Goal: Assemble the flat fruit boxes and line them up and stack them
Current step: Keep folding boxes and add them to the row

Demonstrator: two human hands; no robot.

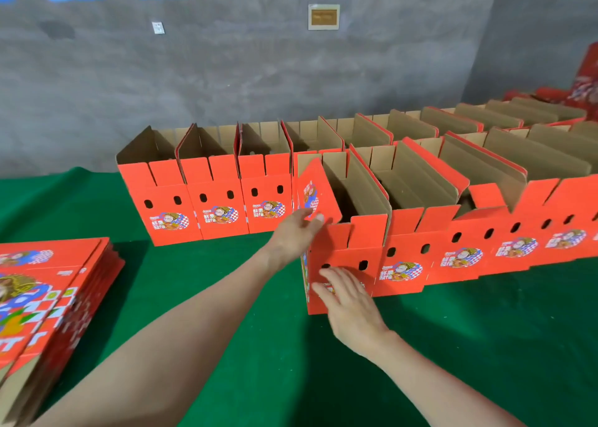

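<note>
On green cloth (226,329), corrugated red box (343,255) (open-topped), left hand (296,232), right hand (349,300).

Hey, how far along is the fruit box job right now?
Done: two rows of assembled red cardboard boxes stand open-topped on the green table cover. In hand: left hand and right hand touch the front row's end box. Left: a pile of flat red boxes waits; no stacking visible.
</note>
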